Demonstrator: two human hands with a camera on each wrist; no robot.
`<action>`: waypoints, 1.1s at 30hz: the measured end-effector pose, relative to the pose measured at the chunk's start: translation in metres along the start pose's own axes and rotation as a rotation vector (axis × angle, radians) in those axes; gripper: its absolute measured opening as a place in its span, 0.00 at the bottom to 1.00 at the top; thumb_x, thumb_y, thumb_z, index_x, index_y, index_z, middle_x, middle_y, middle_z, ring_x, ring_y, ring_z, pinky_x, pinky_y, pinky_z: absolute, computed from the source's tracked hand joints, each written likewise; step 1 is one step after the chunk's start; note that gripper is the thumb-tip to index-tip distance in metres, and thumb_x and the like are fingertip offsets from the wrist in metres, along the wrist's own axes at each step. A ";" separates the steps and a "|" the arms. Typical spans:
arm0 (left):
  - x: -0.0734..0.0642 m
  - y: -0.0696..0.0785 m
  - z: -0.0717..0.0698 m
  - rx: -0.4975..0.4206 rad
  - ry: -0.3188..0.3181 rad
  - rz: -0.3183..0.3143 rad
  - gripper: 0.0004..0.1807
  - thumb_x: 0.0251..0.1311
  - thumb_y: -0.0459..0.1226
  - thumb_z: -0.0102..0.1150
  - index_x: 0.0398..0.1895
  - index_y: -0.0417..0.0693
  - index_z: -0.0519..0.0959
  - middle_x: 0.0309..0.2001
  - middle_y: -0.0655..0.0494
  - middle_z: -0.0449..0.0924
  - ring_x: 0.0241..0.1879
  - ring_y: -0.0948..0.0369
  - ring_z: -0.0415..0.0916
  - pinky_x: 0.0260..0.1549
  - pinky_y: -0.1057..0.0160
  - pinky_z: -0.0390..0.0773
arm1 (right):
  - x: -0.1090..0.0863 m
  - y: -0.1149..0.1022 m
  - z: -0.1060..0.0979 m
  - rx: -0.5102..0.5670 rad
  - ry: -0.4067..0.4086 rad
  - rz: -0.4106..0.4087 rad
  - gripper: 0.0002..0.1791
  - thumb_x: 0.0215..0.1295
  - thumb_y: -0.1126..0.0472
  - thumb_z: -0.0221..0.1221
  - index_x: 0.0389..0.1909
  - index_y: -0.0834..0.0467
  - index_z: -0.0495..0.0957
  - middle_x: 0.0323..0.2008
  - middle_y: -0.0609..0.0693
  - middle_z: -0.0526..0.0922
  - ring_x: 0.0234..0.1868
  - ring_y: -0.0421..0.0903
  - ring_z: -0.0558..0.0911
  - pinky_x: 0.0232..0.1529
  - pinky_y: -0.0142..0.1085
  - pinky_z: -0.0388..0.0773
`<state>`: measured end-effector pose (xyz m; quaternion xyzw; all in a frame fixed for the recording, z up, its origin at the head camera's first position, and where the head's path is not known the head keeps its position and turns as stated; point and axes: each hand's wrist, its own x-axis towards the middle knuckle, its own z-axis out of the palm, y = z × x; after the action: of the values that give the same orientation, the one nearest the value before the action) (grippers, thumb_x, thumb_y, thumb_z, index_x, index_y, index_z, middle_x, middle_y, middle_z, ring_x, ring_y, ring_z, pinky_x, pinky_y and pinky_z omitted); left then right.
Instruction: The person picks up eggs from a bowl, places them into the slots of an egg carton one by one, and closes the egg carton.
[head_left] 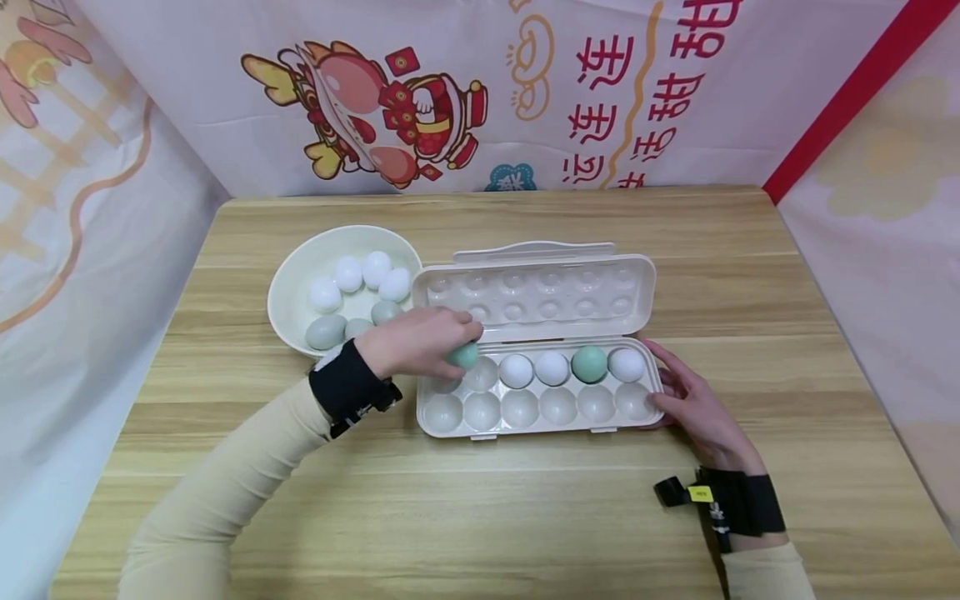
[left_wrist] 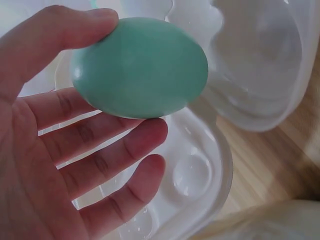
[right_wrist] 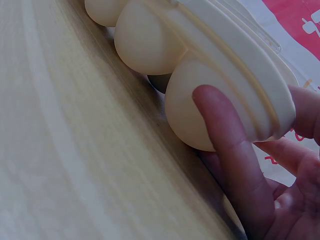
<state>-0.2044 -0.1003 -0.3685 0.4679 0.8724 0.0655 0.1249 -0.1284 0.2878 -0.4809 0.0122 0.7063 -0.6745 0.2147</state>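
My left hand (head_left: 420, 340) pinches a green egg (left_wrist: 140, 67) between thumb and fingers, above the left end of a white plastic egg box (head_left: 483, 431). The box lies open, its dimpled lid (head_left: 532, 292) tipped to the back. In its back row sit three white eggs, one of them a white egg (head_left: 626, 365) at the right end, and a second green egg (head_left: 589, 364). The front row's cups hold nothing. At the box's right end, my right hand (head_left: 693, 408) grips the side, the thumb (right_wrist: 225, 135) pressed against a rounded cup.
Left of the box stands a cream oval bowl (head_left: 288, 287) with several white eggs (head_left: 348, 273) and several pale grey-green eggs (head_left: 326, 332). My left forearm (head_left: 247, 467) crosses the wooden table (head_left: 480, 525). A printed cloth (head_left: 525, 100) hangs behind the table.
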 end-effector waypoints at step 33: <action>0.010 0.017 0.026 0.074 0.000 0.123 0.16 0.45 0.26 0.67 0.38 0.44 0.76 0.38 0.54 0.78 0.38 0.52 0.74 0.37 0.58 0.73 | -0.003 -0.001 0.004 -0.034 0.022 0.036 0.45 0.61 0.73 0.53 0.75 0.39 0.52 0.63 0.64 0.61 0.47 0.50 0.74 0.37 0.40 0.79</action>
<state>-0.1889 -0.0820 -0.3908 0.5248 0.8440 0.0405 0.1032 -0.1251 0.2847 -0.4787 0.0284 0.7196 -0.6583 0.2192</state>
